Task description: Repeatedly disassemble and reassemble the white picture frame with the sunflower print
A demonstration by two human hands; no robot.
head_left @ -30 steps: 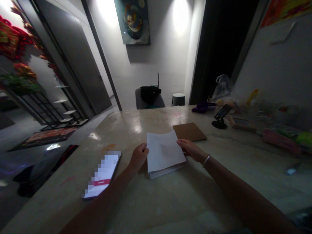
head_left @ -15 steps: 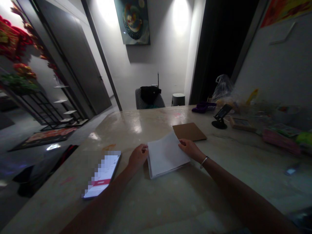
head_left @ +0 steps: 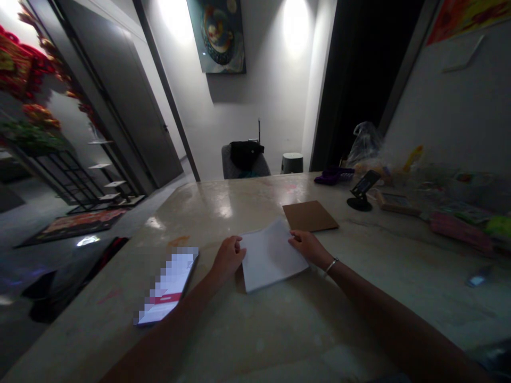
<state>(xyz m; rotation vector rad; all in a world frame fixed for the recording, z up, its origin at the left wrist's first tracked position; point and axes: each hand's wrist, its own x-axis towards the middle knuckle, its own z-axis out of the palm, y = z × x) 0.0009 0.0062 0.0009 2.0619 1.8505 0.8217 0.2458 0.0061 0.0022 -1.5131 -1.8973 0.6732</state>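
Observation:
White paper (head_left: 271, 259), looking like a small stack of sheets, lies on the marble-patterned table in front of me. My left hand (head_left: 230, 256) grips its left edge, with fingers curled and thumb on the sheet. At the right edge, my right hand (head_left: 306, 246) pinches the paper between thumb and fingers; a bracelet (head_left: 331, 264) circles that wrist. The far edge of the paper bows up a little. Just beyond it, a brown cardboard square (head_left: 310, 216) lies flat. A lit phone (head_left: 170, 287) rests left of my left forearm, its screen blurred out.
On the right stand a black phone stand (head_left: 360, 191), a purple item (head_left: 334, 175), a wooden frame (head_left: 397, 202) and a clear plastic bag (head_left: 365, 143). A pink packet (head_left: 461, 230) lies farther right. Past the table's far edge are a chair (head_left: 245, 159) and a stool (head_left: 292, 163).
The sheets now lie more evenly on one another, the lower edge that showed at the front being covered. My right hand has shifted slightly left, and my left thumb has come onto the paper.

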